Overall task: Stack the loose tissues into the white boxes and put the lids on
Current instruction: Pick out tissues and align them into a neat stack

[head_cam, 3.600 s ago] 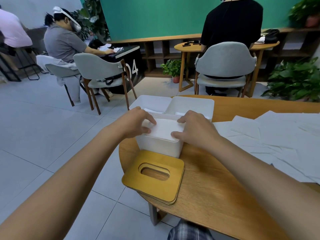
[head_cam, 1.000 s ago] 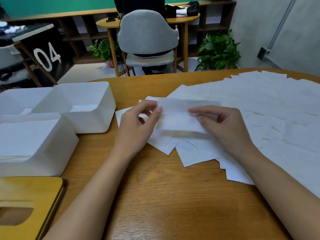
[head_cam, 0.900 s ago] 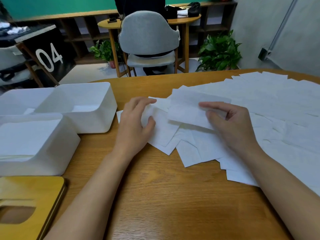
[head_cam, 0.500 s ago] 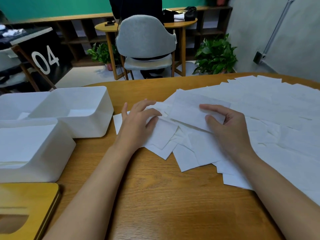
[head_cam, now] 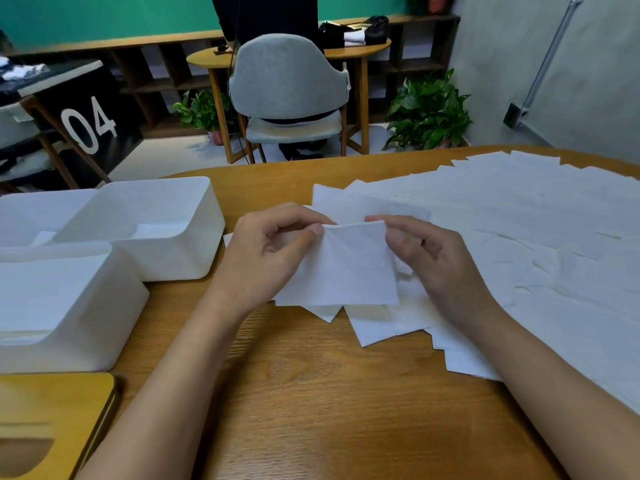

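Both hands up over the table (head_cam: 329, 403). My left hand (head_cam: 273, 251) pinches the top left corner of one tissue (head_cam: 349, 268), thumb against forefinger. My right hand (head_cam: 433, 261) pinches the top right corner the same way. The sheet hangs between them, its lower edge over the near fringe of the pile (head_cam: 519, 237). The pile spreads across the right half of the table, sheets overlapping. Near box (head_cam: 86, 323) at left, tissues almost to the rim. Far box (head_cam: 194, 237) touching behind it, a few sheets at the bottom. A third box (head_cam: 31, 209) further left. Slotted wooden lid (head_cam: 59, 410) at the lower left, just beside the near box.
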